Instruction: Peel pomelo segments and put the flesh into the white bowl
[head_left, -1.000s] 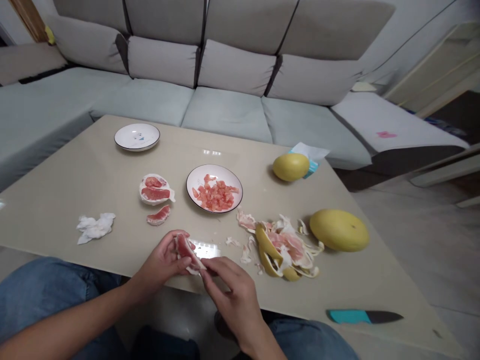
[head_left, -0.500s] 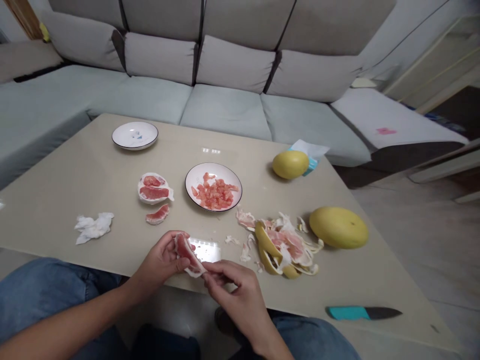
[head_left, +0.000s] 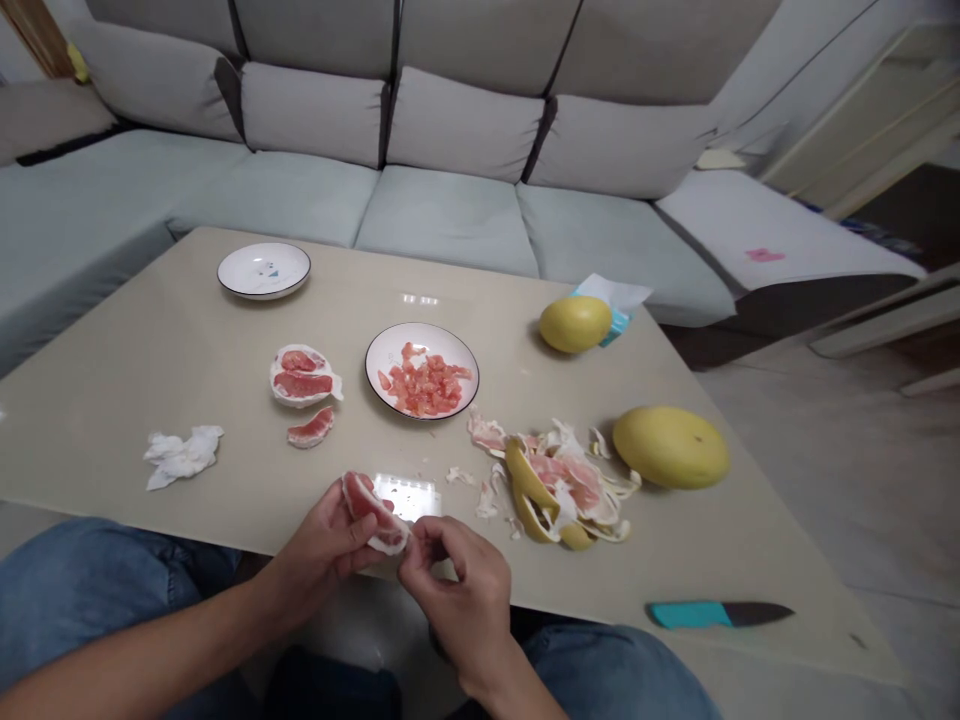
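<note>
Now, in the head view, we see the left hand [head_left: 326, 535] closed around a fruit segment [head_left: 367, 505], with the thumb upon its red flesh. The right hand [head_left: 472, 590] has its thumb and forefinger pinched together on the white end of this segment. Compared with half a second ago, the fingers of the right hand are curled more tightly, while the left hand keeps nearly the same hold. The segment remains between both hands, above the near edge of the table [head_left: 187, 370].

As for the containers, ahead of the hands we find a plate [head_left: 385, 352] which holds small red pieces [head_left: 427, 388]. Further ahead of the left hand, and to its left, a second plate [head_left: 244, 268] bears a little blue drawing. Beyond the right hand, far ahead and to its right, a blue tissue pack [head_left: 619, 322] has white tissue coming out, just behind a yellow fruit [head_left: 575, 324]. Nearer, to the right of the right hand, we notice heaped peels [head_left: 529, 490].
</note>
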